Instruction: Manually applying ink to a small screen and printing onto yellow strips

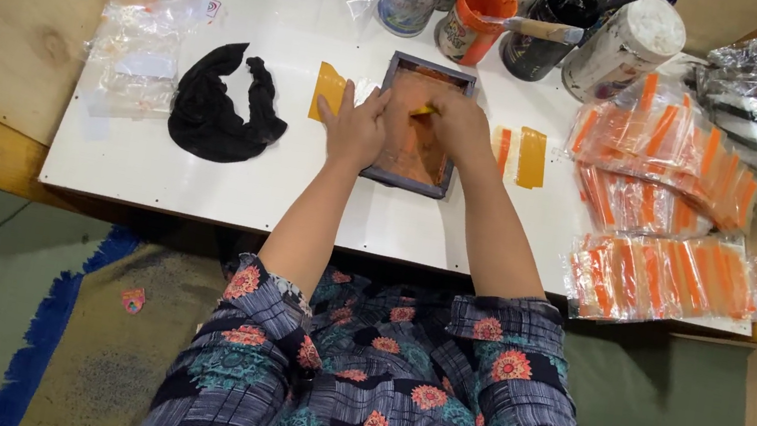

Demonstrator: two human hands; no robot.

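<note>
Hands meet over a small dark-framed rectangular printing screen smeared with orange ink [417, 128], which lies flat on the white table top [201, 180] between a crumpled black cloth [218, 107] and heaps of clear packets with orange strips [663, 207]. The left hand [355, 126] lies spread against the frame's left edge. The right hand [459, 119] is closed around a small yellow scraper [423, 111] pressed onto the mesh. Judging by its look, the frame is light and stiff, its mesh delicate and its inked face slippery, so the bare rim is the best hold. Most of the scraper is hidden under the fingers, and the mesh beneath both hands cannot be seen. Paint jars [531, 14] are cut off at the top.
</note>
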